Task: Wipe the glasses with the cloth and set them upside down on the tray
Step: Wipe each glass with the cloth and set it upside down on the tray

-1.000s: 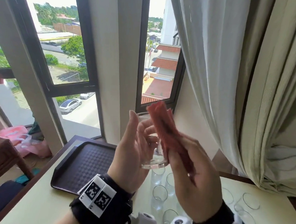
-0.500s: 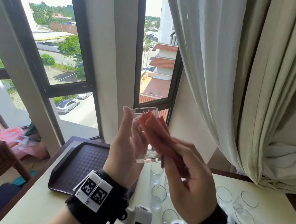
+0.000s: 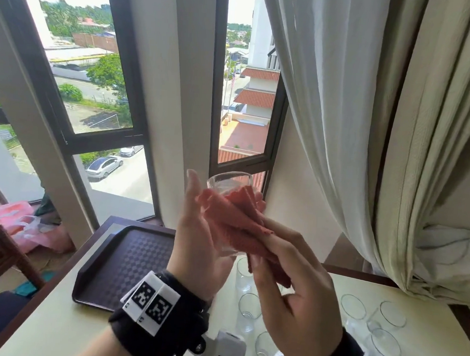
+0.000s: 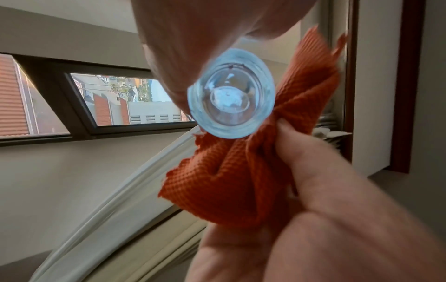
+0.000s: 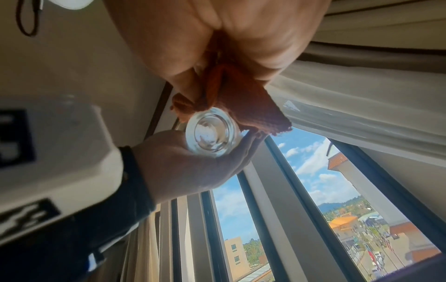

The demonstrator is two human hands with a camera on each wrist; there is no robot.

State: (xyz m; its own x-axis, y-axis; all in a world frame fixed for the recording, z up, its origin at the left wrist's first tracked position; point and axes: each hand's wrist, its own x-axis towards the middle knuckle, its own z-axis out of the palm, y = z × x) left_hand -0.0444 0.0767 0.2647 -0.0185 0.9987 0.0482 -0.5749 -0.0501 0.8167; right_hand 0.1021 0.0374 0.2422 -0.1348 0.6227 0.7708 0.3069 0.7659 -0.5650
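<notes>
— What fills most of the view?
— A pale curtain point(image 3: 370, 109) hangs on the right, and dark-framed windows point(image 3: 102, 87) look out on roofs and parked cars. Below them lies a cream worktop point(image 3: 54, 329).

— And on the worktop?
— A dark brown tray point(image 3: 118, 264) sits at the left, toward the window, with nothing on its patterned floor. To its right stand clear, upright glasses point(image 3: 249, 305), and more of them stand near the right edge.

— Where are the hands?
— Both are raised above the worktop, in front of the window frame. The left hand point(image 3: 196, 247) grips one glass point(image 3: 229, 181) from the side, thumb pointing up, fingers curled around the far wall. The glass is upright, its rim uppermost; the left wrist view looks straight at its thick base point(image 4: 230, 95).

— The cloth?
— The red waffle-weave cloth point(image 3: 233, 224) is bunched in the right hand point(image 3: 289, 299), whose fingers and thumb pinch it. The cloth presses against the near side of the glass, between the two hands, and its folds reach up to just below the rim. In the right wrist view it wraps beside the base point(image 5: 212, 135).
</notes>
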